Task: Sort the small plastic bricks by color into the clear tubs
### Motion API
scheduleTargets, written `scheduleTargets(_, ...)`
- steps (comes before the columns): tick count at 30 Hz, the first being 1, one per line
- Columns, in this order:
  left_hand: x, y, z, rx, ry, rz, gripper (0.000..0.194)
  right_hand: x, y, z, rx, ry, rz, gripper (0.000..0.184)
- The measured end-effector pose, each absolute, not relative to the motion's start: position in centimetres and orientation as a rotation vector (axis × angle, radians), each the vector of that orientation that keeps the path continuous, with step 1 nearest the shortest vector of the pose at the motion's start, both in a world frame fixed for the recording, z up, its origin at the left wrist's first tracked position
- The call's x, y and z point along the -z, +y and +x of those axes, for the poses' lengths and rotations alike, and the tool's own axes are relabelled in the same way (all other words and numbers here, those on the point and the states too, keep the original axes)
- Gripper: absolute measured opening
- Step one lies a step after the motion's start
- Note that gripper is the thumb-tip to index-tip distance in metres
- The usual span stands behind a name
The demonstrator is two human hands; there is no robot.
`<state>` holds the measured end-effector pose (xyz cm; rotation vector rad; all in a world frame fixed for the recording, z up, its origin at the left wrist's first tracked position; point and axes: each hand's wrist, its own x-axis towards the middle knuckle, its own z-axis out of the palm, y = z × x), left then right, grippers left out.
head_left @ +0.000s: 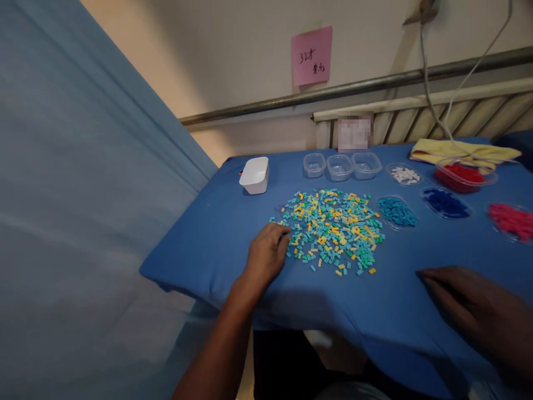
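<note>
Left hand (268,251): palm down, fingers curled at the mixed bricks' (333,230) left edge — grip unclear. Right hand (474,303): near the front edge, fingers extended together — grip unclear.

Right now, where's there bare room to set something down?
Bare blue cloth shows before the white box, left of the block pile, and between pile and right hand. Crowded: the far right, with filled dishes and yellow towel.

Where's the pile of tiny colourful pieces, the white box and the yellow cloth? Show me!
Pile of tiny pieces (331,229): head view, middle of the pile.
White box (255,188): head view, its front wall.
Yellow cloth (433,149): head view, left part of its top.
</note>
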<state>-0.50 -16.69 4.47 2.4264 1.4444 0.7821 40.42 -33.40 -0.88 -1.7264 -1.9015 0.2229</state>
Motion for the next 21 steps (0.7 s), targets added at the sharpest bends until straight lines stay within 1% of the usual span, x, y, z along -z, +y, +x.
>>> scheduleTargets(3,-5.1,-14.0,1.0,-0.639,1.409,2.486,0.020,0.3,-33.2,40.2,-0.218,-1.900,-1.736,0.032)
scheduleTargets(8,-5.0,-10.5,4.2,-0.273,1.290,2.623,0.023,0.5,-33.2,39.9,-0.223,-1.910,-1.719,0.031)
scheduleTargets(12,-5.3,-9.4,4.5,-0.150,1.305,2.653,0.023,1.0,-33.2,40.1,-0.206,-1.901,-1.671,0.034)
scheduleTargets(14,-5.6,-9.5,4.4,-0.183,1.349,2.623,0.021,1.0,-33.2,40.3,-0.207,-1.908,-1.670,0.034)
scheduleTargets(16,-5.8,-10.3,4.6,-0.342,1.380,2.473,0.020,0.8,-33.2,40.2,-0.213,-1.899,-1.687,0.034)
scheduleTargets(19,-5.4,-13.5,6.5,-0.679,1.249,1.957,0.015,0.2,-32.9,38.5,-0.234,-1.834,-1.658,0.032)
scheduleTargets(21,-4.9,-16.7,8.5,-0.750,1.037,1.614,0.018,-0.2,-32.4,36.4,-0.265,-1.813,-1.567,0.031)
